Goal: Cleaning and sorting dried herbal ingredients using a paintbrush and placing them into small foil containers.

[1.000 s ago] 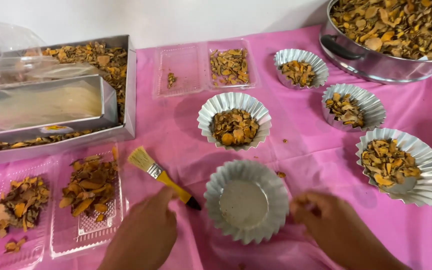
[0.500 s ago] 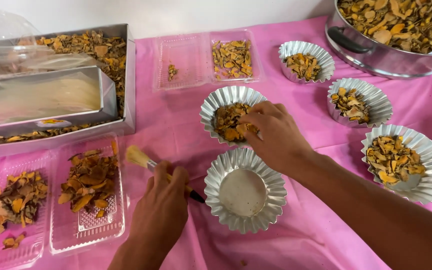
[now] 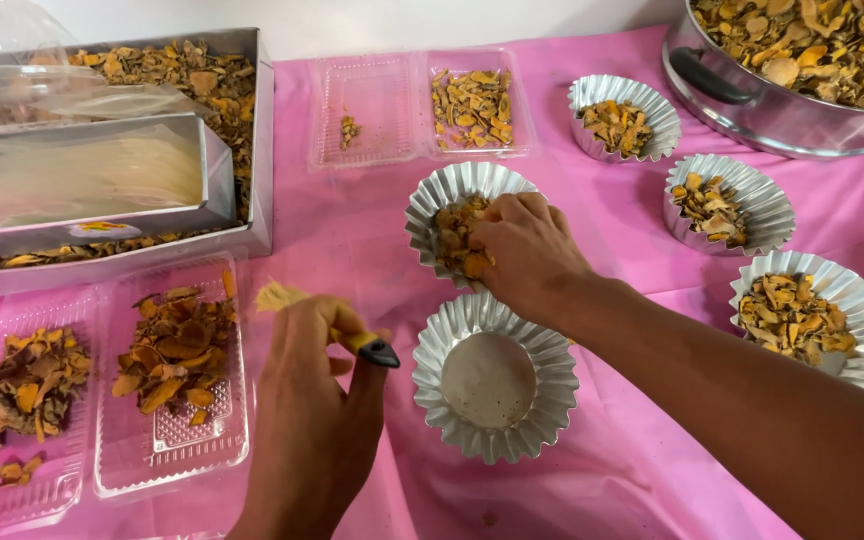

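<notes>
Left hand [image 3: 307, 420] fisted on brush [image 3: 352, 340], just left of empty tin [image 3: 494, 378]; long axis diagonal, bristles up-left. Right hand [image 3: 527, 255] pinching chips [image 3: 457, 240] in tin behind.

Pink tablecloth [image 3: 352, 230] — plain. Silver fluted tin [image 3: 495, 378], pale grey inside. Orange-brown dried slices [image 3: 174, 350] — mottled. Yellow brush [image 3: 332, 325], black-tipped handle.

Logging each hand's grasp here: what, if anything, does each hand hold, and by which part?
The left hand holds a small brush by its handle. The right hand reaches among the chips; a hold cannot be told.
</notes>
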